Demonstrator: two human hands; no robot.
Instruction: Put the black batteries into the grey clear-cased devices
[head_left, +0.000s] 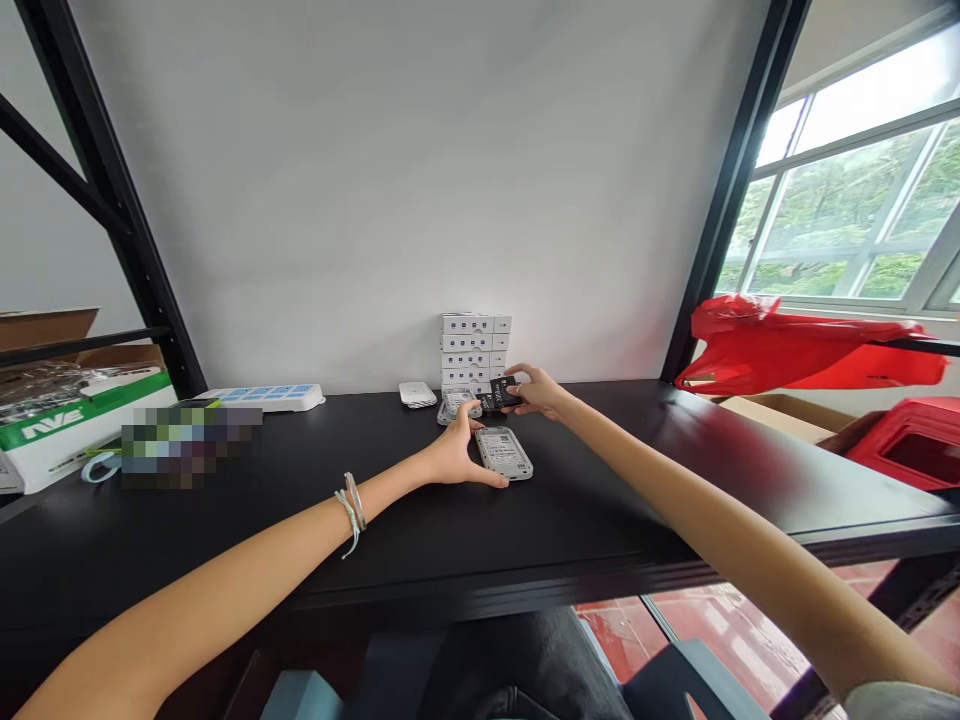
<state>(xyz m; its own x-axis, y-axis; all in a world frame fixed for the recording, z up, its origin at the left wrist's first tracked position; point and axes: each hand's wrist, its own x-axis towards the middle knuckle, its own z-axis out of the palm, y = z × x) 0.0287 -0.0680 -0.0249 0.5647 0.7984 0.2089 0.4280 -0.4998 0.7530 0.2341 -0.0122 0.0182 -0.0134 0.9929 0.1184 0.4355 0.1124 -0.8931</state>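
Note:
My left hand [454,452] grips a pale grey, rounded rectangular device [506,454] by its left side, thumb at the near corner. The device lies on the black tabletop with a printed label panel facing up. Between the thumb and fingers of my right hand [534,390] is a flat black battery [502,391] with light print, held just beyond the device. More dark pieces lie partly hidden behind it. Another pale device [457,404] sits behind my left fingertips. A small pile of white covers [417,394] is to the left of it.
White boxes [466,344] are stacked against the wall. A white power strip [266,397] and a roll of tape [101,467] lie to the left, near a green-and-white box [86,420]. Red plastic bags [795,345] and a red bin [911,440] are at the right.

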